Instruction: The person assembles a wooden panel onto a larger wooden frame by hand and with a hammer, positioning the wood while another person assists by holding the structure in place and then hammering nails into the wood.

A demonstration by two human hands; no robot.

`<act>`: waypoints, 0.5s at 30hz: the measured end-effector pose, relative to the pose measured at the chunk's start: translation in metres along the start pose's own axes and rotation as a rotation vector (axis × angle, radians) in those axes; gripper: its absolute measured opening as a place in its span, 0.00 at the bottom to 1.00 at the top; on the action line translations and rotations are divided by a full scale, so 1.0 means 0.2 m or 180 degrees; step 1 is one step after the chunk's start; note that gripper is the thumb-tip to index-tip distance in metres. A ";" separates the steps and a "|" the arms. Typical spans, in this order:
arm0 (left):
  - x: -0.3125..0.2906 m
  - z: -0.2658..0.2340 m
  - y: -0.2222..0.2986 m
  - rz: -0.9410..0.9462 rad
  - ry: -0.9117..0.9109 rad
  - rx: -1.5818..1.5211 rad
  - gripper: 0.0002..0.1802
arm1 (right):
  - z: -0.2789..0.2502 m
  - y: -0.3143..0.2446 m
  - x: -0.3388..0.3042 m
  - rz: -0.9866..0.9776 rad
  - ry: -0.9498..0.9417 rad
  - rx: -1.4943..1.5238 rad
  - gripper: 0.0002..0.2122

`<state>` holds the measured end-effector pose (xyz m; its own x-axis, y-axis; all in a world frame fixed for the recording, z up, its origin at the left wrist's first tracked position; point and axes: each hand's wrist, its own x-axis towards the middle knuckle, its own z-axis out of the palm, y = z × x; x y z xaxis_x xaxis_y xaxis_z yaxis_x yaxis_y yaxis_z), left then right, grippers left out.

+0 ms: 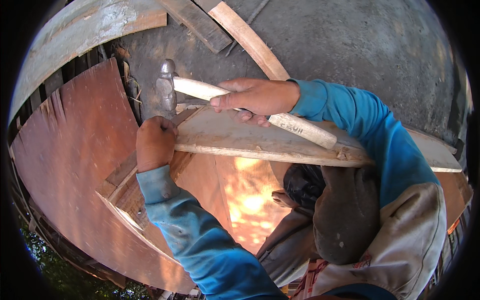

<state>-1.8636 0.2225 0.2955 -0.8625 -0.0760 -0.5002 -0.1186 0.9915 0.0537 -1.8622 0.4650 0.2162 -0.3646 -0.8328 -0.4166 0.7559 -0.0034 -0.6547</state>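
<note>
My right hand (pixel 262 96) is wrapped round the wooden handle of a ball-peen hammer (pixel 302 130). The steel head points left and hangs just above my left hand (pixel 155 141). That left hand is closed, its fingertips pressed together at the left end of a pale wooden board (pixel 260 136). Whatever they pinch, if anything, is hidden. Running across in front of me, the board meets a lumber piece (pixel 125 187) under my left hand and wrist.
A large reddish-brown plywood sheet (pixel 75 135) spreads on the left. Loose wood strips (pixel 250 40) and a plank (pixel 197 25) lie on the grey concrete floor (pixel 360 45) beyond. My bent knee (pixel 345 220) is close to the board's near edge, beside a black plastic bag (pixel 304 185).
</note>
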 end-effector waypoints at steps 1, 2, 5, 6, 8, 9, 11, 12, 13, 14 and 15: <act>0.00 0.01 0.00 -0.0053 0.0000 0.0006 0.06 | 0.01 0.01 0.00 0.0035 -0.0013 -0.0075 0.24; 0.01 0.02 -0.01 -0.0098 0.0008 0.0013 0.06 | 0.01 0.01 0.01 0.0061 -0.0019 -0.0154 0.24; 0.02 0.03 -0.01 -0.0099 0.0007 -0.0012 0.06 | -0.01 -0.04 -0.03 0.0270 -0.0009 -0.0163 0.23; 0.01 0.03 -0.01 -0.0091 -0.0007 -0.0028 0.06 | -0.02 -0.07 -0.05 0.0345 0.0099 0.0020 0.21; 0.00 0.02 -0.02 -0.0092 -0.0039 0.0037 0.06 | -0.02 -0.07 -0.03 0.0049 0.0217 0.0400 0.21; -0.02 0.00 -0.04 -0.0126 -0.0045 0.0074 0.06 | -0.01 -0.07 -0.01 -0.0093 0.0243 0.0583 0.21; -0.03 0.00 -0.02 -0.0201 0.0012 0.0075 0.06 | 0.03 -0.06 0.00 0.0107 0.0154 0.0456 0.21; -0.01 0.01 0.02 -0.0157 0.0044 0.0062 0.06 | 0.03 -0.03 -0.02 0.0236 0.0075 0.0241 0.20; 0.02 0.02 0.04 -0.0030 0.0065 0.0038 0.06 | 0.02 -0.02 -0.04 0.0372 -0.0001 0.0031 0.20; 0.01 0.03 0.01 -0.0016 0.0057 0.0038 0.06 | 0.03 -0.03 -0.04 0.0384 0.0033 0.0004 0.19; 0.01 0.04 -0.01 0.0003 0.0049 0.0037 0.06 | 0.02 -0.03 -0.03 0.0405 0.0063 0.0128 0.19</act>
<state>-1.8604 0.2209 0.2883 -0.8701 -0.0766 -0.4869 -0.1121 0.9927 0.0441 -1.8628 0.4681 0.2249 -0.2747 -0.8169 -0.5071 0.8178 0.0789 -0.5701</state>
